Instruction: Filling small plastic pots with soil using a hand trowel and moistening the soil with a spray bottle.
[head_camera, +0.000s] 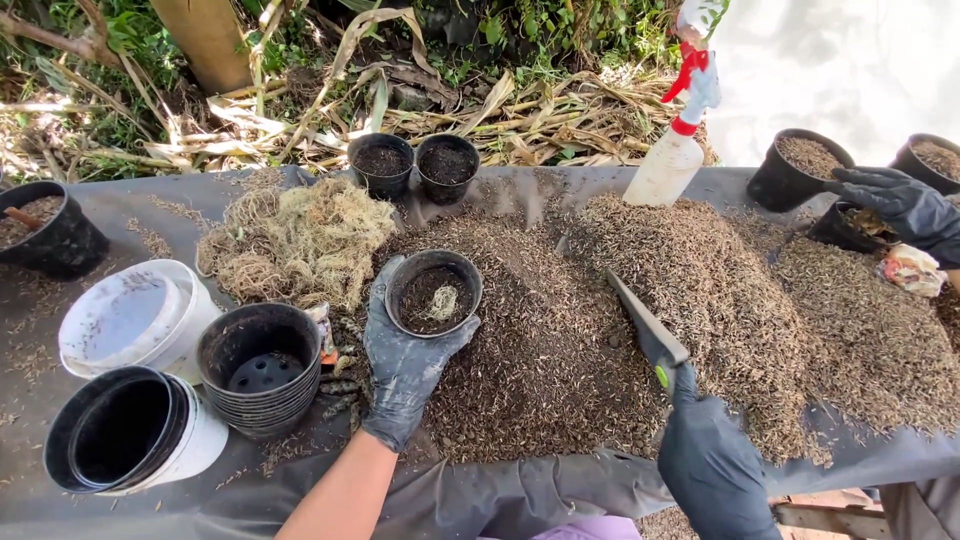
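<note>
Here the person's left hand (405, 365), in a dark glove, grips a small black pot (433, 292) from below w/ fingers round its side; pot sits over the big brown heap of potting mix (560, 340) on the grey-covered table (480, 495), w/ a bit of mix & a pale fibre tuft inside. Right hand (712, 470), also gloved, is clenched on the handle of a dark trowel (645, 325), blade resting on the heap. Stack of empty black pots (260, 365) just left of the left hand. A co-worker's gloved hand (895, 205) rests at far right by other filled pots
</note>
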